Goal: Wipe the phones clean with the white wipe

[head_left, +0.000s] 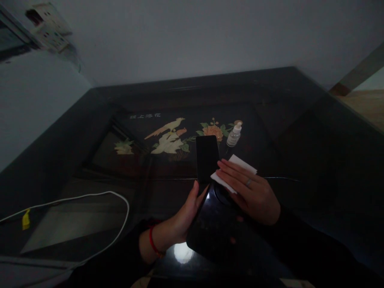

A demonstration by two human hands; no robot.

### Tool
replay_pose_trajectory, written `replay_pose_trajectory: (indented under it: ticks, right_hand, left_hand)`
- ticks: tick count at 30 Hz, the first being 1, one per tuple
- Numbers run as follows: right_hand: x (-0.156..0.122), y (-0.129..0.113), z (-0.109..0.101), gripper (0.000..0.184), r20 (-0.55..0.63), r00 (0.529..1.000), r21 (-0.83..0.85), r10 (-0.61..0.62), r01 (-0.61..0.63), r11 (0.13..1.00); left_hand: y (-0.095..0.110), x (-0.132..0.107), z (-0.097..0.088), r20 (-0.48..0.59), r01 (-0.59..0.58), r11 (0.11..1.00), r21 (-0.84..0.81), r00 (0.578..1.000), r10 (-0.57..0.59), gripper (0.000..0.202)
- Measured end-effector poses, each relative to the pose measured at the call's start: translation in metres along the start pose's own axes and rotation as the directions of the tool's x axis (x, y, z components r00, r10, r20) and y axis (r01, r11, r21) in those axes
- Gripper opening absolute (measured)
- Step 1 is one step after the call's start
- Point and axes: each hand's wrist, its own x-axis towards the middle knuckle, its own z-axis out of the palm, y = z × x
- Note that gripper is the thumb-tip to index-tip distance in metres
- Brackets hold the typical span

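As the left hand [181, 220] clamps its fingers on the left edge of a glossy black slab [217, 230] over the bench [294, 132], presumably to steady it, the right hand [258, 196], fingers together, holds a white tissue [243, 163] flat at the slab's far end, likely to spread pressure. Slab: rounded corner, dark sheen, pale reflections. Beyond the slab: one dark phone-like rectangle [207, 156]; farther, to the right, one dropper bottle [233, 137].
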Motion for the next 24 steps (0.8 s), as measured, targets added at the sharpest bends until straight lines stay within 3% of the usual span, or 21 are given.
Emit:
replay_pose_trajectory:
  ticks: [3, 10, 14, 16, 19, 21, 24]
  right_hand:
    - [0.000, -0.005, 0.001, 0.035, 0.004, 1.000, 0.030, -0.007, 0.007, 1.000]
    - [0.001, -0.046, 0.010, 0.029, -0.008, 0.967, 0.112, -0.255, 0.255, 0.961]
    - [0.003, -0.042, 0.010, 0.034, 0.003, 0.990, 0.056, -0.140, 0.139, 0.989]
    - [0.004, -0.042, 0.010, 0.034, 0.009, 0.993, 0.051, -0.118, 0.118, 0.992]
    - [0.005, -0.045, 0.010, 0.030, -0.023, 0.956, 0.134, -0.291, 0.291, 0.947]
    - [0.004, -0.045, 0.010, 0.028, -0.044, 0.934, 0.164, -0.355, 0.357, 0.919]
    - [0.002, -0.039, 0.010, 0.032, 0.018, 0.982, 0.080, -0.189, 0.187, 0.979]
  left_hand:
    - [0.001, -0.003, -0.001, -0.022, 0.012, 0.999, -0.039, 1.000, -0.012, 0.062]
    - [0.009, -0.007, -0.006, -0.052, 0.201, 0.949, -0.242, 0.974, -0.220, 0.069]
    - [0.010, -0.005, 0.001, -0.122, 0.129, 0.926, -0.356, 0.975, -0.183, 0.059]
    - [0.011, -0.004, 0.004, -0.128, 0.147, 0.926, -0.347, 0.971, -0.202, 0.060]
    - [0.015, -0.005, 0.007, -0.053, 0.266, 0.931, -0.250, 0.956, -0.288, 0.077]
    - [0.017, -0.005, 0.008, -0.033, 0.283, 0.934, -0.218, 0.954, -0.297, 0.085]
    - [0.014, -0.003, 0.008, -0.090, 0.149, 0.952, -0.267, 0.980, -0.178, 0.071]
